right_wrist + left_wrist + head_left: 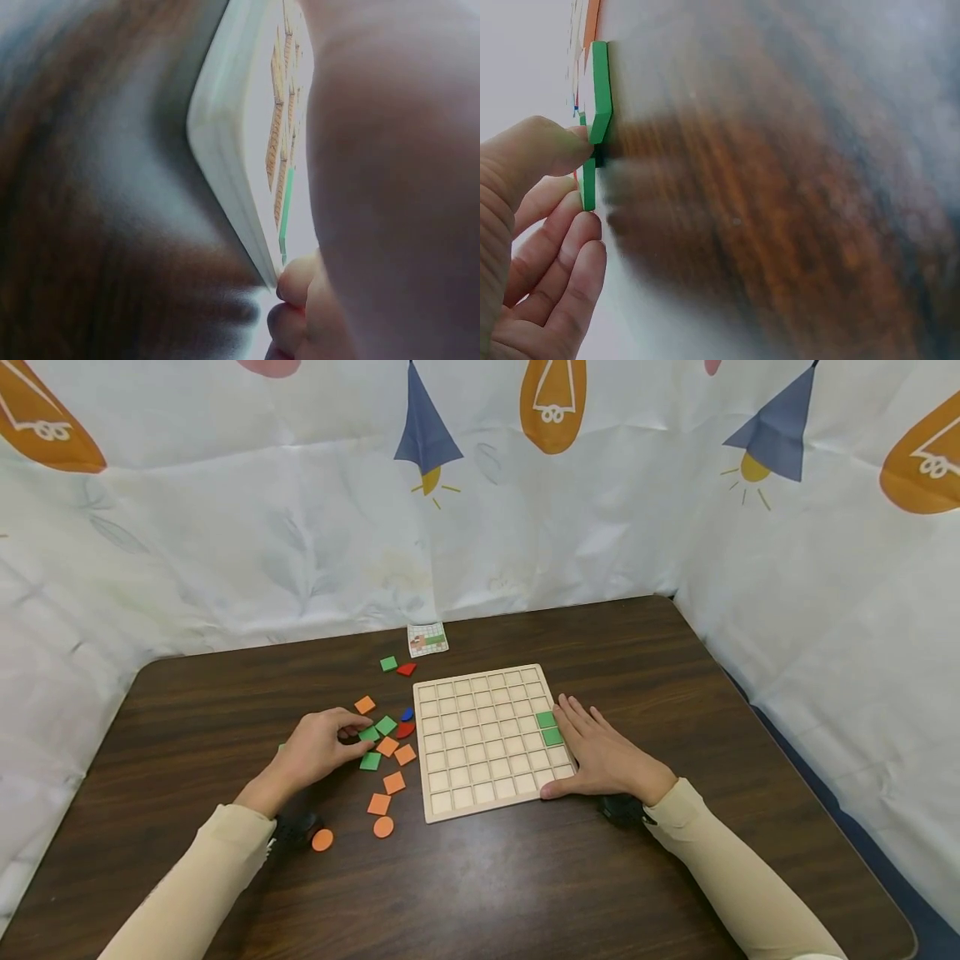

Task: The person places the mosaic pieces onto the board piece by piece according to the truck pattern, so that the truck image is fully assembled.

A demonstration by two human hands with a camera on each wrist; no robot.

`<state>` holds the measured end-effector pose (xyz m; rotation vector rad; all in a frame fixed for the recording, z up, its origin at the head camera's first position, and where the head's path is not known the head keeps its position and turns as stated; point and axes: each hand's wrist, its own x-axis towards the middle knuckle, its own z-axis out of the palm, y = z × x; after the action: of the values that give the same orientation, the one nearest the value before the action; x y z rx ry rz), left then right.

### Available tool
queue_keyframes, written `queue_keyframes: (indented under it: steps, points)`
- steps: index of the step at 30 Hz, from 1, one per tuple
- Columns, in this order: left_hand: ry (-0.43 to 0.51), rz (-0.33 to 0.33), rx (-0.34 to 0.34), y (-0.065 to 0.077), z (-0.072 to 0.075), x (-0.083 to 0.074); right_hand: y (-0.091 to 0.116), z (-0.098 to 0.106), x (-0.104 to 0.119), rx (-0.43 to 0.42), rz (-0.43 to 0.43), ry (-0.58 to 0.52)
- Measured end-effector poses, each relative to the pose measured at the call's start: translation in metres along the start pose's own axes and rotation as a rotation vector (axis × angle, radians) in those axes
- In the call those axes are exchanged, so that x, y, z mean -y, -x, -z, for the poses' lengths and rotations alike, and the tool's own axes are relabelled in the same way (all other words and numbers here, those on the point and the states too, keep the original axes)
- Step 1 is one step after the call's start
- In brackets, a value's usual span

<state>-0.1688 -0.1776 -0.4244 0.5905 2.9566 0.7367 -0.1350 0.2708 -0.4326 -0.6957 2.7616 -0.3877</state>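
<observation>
My left hand (pixel 315 747) is over the loose pieces at the board's left, thumb and forefinger pinching a green square tile (pixel 368 734). In the left wrist view that green tile (pixel 589 184) shows edge-on at the fingertips, next to another green tile (pixel 600 90). A pale wooden grid board (pixel 459 814) lies on the table between both hands. My right hand (pixel 603 756) rests along its right edge, fingers straight and thumb at the near corner. Two green tiles, one upper (pixel 545 719) and one lower (pixel 552 737), sit in cells beside the right fingers.
Around the left hand lie several orange squares (pixel 394 782), orange discs (pixel 383 827), a red piece (pixel 405 729) and a blue piece (pixel 407 714). Farther back are a green tile (pixel 388 664), another red piece (pixel 407 669) and a printed pattern card (pixel 427 640). A patterned curtain (pixel 495 543) hangs behind the dark table.
</observation>
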Motion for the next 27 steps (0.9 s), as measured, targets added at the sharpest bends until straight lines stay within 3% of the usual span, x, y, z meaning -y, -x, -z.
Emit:
queue_keyframes:
  steps: [27]
  points:
    - [0.024, 0.034, -0.025, 0.0072, 0.0079, 0.0013, 0.0002, -0.0015, 0.0011, -0.018, 0.010, 0.008]
